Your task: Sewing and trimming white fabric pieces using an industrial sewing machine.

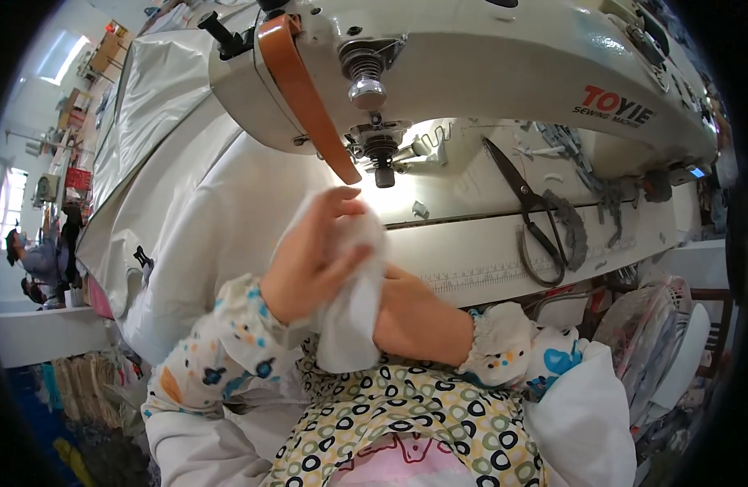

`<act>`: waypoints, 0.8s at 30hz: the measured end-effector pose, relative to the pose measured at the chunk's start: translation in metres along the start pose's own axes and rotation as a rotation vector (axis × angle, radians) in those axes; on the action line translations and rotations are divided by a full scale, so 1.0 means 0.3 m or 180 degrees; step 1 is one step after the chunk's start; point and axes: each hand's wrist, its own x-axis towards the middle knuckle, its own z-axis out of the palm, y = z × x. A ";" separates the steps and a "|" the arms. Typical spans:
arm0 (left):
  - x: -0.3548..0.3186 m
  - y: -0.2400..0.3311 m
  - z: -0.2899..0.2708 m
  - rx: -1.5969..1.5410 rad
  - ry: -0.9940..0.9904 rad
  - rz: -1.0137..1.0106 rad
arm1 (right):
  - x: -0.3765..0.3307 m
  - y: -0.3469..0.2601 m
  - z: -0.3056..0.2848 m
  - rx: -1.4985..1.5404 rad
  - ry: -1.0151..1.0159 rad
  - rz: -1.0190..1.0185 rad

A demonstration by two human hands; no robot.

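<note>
My left hand is at the middle of the view, its fingers curled on a piece of white cloth that hangs down in front of my apron. My right hand reaches in from the right behind the same cloth; its fingers are hidden there. Both hands are just below the needle area of a white sewing machine, with an orange strap hanging down its head. To the left, a large sheet of shiny white material lies in folds beside my left hand.
Black scissors lie on the machine table at the right, among grey fabric scraps. A small metal piece sits near the needle. Clear plastic-wrapped items stand at the far right. Another person is at the far left.
</note>
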 end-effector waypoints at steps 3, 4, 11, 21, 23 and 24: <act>-0.019 -0.012 -0.018 0.1131 -0.0181 0.0668 | -0.004 -0.041 0.061 0.0879 0.0324 0.0266; -0.017 -0.022 -0.040 0.1144 -0.0235 0.0638 | -0.010 -0.057 0.071 0.0607 0.0119 0.0157; 0.018 -0.043 -0.152 0.1890 -0.0921 0.0850 | 0.034 -0.104 0.114 0.0051 0.0261 -0.0029; 0.066 0.026 -0.160 0.2946 -0.1204 0.1448 | 0.060 -0.102 0.090 0.0406 0.0123 0.0202; 0.083 0.027 -0.164 0.3034 -0.1199 0.1482 | 0.075 -0.093 0.091 0.0265 0.0036 0.0191; 0.096 0.027 -0.164 0.2981 -0.1235 0.1447 | 0.082 -0.085 0.092 0.0136 0.0022 0.0146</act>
